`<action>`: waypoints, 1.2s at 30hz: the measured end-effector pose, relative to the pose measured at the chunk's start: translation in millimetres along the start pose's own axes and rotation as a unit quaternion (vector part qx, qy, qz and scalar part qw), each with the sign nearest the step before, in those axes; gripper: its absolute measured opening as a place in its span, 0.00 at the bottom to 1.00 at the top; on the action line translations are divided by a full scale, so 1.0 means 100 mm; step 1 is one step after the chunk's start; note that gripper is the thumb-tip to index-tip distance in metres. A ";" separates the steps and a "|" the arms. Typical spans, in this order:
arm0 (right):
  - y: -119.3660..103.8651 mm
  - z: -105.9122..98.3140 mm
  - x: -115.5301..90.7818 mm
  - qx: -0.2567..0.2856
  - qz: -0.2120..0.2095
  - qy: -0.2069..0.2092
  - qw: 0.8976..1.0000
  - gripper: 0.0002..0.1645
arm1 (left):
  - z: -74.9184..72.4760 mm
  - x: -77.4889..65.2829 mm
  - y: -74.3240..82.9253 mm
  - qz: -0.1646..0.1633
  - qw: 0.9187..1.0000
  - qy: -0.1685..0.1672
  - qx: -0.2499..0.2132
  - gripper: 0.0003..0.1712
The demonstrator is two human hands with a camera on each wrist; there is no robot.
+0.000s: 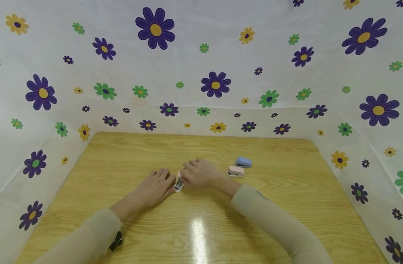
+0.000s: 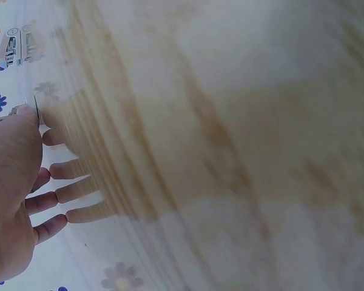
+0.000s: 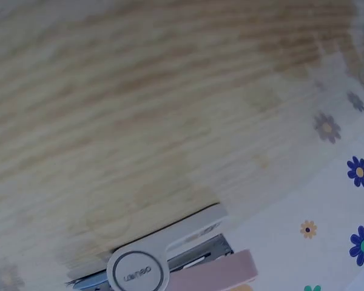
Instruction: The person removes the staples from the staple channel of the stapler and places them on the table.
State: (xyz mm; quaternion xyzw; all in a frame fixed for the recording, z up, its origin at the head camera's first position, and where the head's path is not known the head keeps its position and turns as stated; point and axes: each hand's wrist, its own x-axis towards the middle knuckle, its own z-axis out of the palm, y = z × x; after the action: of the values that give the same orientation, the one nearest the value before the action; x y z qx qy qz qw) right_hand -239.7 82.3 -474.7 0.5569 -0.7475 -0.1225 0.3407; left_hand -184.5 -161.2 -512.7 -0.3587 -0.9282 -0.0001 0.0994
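Observation:
Between both hands, near the middle of the table, is a small pink-and-white stapler, its metal staple channel showing. My left hand holds its near end from the left with the thumb beside the white base; the remaining fingertips reach down to the table in the left wrist view. From the right, my right hand grips the pink top part with curled fingers, which hide much of it. Right of that hand stand a second pink stapler, large in the right wrist view, and a blue stapler just behind it.
The glossy wood table reflects a bright light streak at its near side. A white cloth with purple, green and yellow flowers encloses the back and both sides. A black strap-like piece shows under my left sleeve.

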 end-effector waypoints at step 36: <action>0.08 -0.14 -0.09 0.118 0.248 -0.113 0.955 0.15 | -0.03 -0.01 0.02 -0.004 1.000 -0.004 -0.010 0.15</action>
State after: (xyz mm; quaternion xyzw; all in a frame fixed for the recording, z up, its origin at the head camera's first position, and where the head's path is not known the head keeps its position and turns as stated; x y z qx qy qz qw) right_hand -235.7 96.0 -462.9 0.3731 -0.9047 -0.0071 0.2055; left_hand -181.6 -160.5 -509.6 -0.3555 -0.9301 -0.0080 0.0922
